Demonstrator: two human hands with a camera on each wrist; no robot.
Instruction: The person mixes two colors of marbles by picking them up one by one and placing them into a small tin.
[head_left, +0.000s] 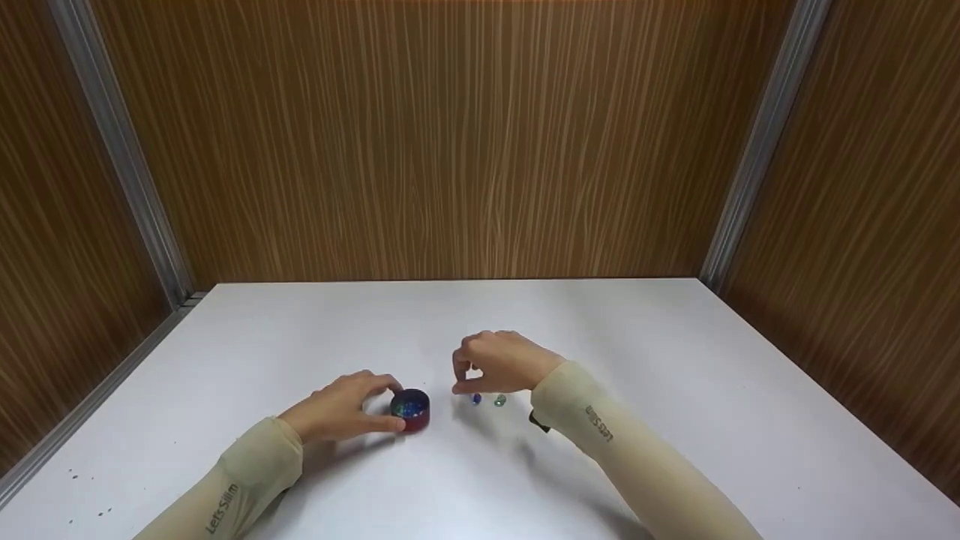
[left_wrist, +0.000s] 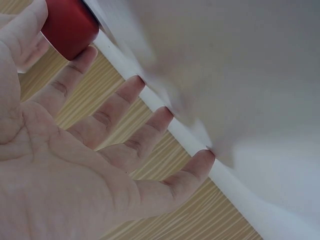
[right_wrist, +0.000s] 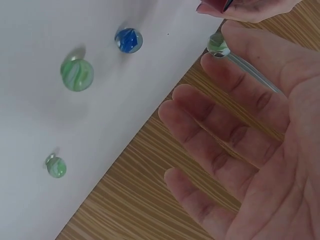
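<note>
- White tabletop [head_left: 675, 360], wood-grain panel walls [head_left: 450, 135] on three sides; all places below are given from the small round red cup [head_left: 412, 411].
- Left hand [head_left: 341, 409]: just left of the red cup, thumb and forefinger curled round its side, grasping it. In the left wrist view the cup [left_wrist: 67, 25] sits between thumb and forefinger; the other fingers [left_wrist: 150, 125] spread, tips down on the table.
- Red cup: upright on the table, near the front middle; blue and green glints show inside, too small to make out.
- Blue glass marble [head_left: 475, 398] [right_wrist: 128, 40]: on the table just right of the cup.
- Green swirled glass marble [head_left: 499, 400] [right_wrist: 77, 74]: next right again, beside the blue one, not touching it.
- Smaller green glass marble [right_wrist: 55, 166]: seen only in the right wrist view, apart from the other two.
- Right hand [head_left: 501, 362]: right of the cup, raised over the loose marbles, pinching a clear greenish marble [right_wrist: 218, 46] between thumb and forefinger tip; remaining fingers [right_wrist: 210, 135] loosely bent.
</note>
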